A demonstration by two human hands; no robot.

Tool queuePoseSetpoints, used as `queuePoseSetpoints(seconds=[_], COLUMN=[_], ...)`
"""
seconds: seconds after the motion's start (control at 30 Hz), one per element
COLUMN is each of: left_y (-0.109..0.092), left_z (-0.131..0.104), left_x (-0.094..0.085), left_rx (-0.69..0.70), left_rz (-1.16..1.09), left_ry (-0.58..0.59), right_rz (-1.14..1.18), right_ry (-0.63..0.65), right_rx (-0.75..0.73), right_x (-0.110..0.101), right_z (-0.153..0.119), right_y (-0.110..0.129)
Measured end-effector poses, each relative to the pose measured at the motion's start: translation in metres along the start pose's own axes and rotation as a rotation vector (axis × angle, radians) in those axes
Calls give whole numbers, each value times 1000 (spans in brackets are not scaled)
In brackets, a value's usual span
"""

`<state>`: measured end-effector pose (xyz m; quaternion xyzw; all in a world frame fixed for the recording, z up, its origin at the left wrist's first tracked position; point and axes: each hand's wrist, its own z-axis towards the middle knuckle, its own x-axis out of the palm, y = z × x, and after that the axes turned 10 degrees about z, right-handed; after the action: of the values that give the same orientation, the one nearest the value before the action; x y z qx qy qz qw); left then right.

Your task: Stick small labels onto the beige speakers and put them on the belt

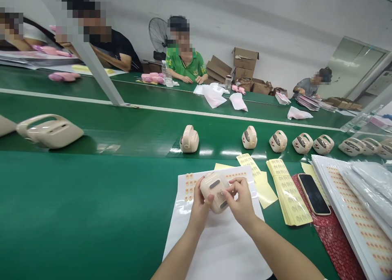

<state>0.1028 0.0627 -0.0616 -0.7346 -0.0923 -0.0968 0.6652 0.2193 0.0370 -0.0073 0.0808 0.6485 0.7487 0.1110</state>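
My left hand (200,204) grips a beige plastic appliance (216,184) from its left side. The flat face turned toward me has two dark oblong pads and small dark print between them. Against that face, beside the print, rests the thumb of my right hand (240,196), its fingers bent together at the appliance's right edge. Whatever small thing that pinch may hold is hidden. Beneath both hands lies a white sheet (196,255) with rows of small orange stickers along its top.
Similar loop-handled appliances (189,139) line the green belt (147,137). To the right are yellow label sheets (289,194), a phone (314,194) on red bubble wrap (337,239), and stacked sticker sheets (352,214). A metal post (92,67) rises beyond the belt; several people sit across.
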Motion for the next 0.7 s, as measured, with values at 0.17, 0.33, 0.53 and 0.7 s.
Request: queuePoseSetpoints(seconds=[0.17,0.33,0.53,0.7], left_y=[-7,-14,-24,-35], left_z=[1,7,17,29], left_x=[3,-10,-46,-56], left_rx=[-45,-131,107,136], left_rz=[-84,-465,-681,-734], left_ry=[-36,59,31,-81], right_rz=[122,114,-131,-229], right_ry=[1,9,309,359], right_rx=[-29,-62,87,41], right_x=[-6,-7,52,92], right_z=[7,53,94,89], right_y=[10,24,-18,-44])
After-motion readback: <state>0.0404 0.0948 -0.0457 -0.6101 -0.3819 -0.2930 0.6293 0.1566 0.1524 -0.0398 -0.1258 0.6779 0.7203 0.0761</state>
